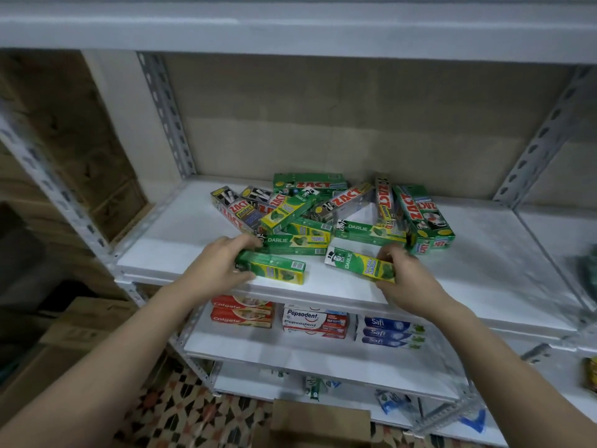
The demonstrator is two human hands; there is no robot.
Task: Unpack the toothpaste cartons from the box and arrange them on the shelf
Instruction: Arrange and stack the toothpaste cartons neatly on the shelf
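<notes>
**A:** Both hands are up at the white shelf (pixel 181 263), each on a Darlie toothpaste carton. The left hand (pixel 219 263) grips the left end of one green-and-yellow carton (pixel 274 268), fingers over the top and thumb underneath, at the front edge.

**B:** And the right hand (pixel 403 273) pinches the right end of the second Darlie carton (pixel 358 265), which sits slightly tilted, just apart from the first. Both hands are closed on cardboard, nothing loose.

**A:** Behind them, what a jumble! A pile of Zact and Darlie cartons (pixel 323 215) lies criss-crossed in the middle of the shelf, several overlapping. The sorting looks barely begun.

**B:** Compare the lower shelf: Colgate cartons (pixel 242 313), Pepsodent cartons (pixel 315 321) and Safi cartons (pixel 391 333) in tidy stacks. The cardboard box (pixel 319 421) shows at the bottom edge; I can't tell what's inside.

**A:** How will these handle?

**B:** Light, I'd judge, and stiff along their length, but thin card that dents if squeezed across the wide faces. The glossy print could be a bit slippery.

**A:** So where's the best hold?

**B:** By the ends or the narrow long sides, where the folds stiffen things. That should also make squaring them side by side easier.
</notes>
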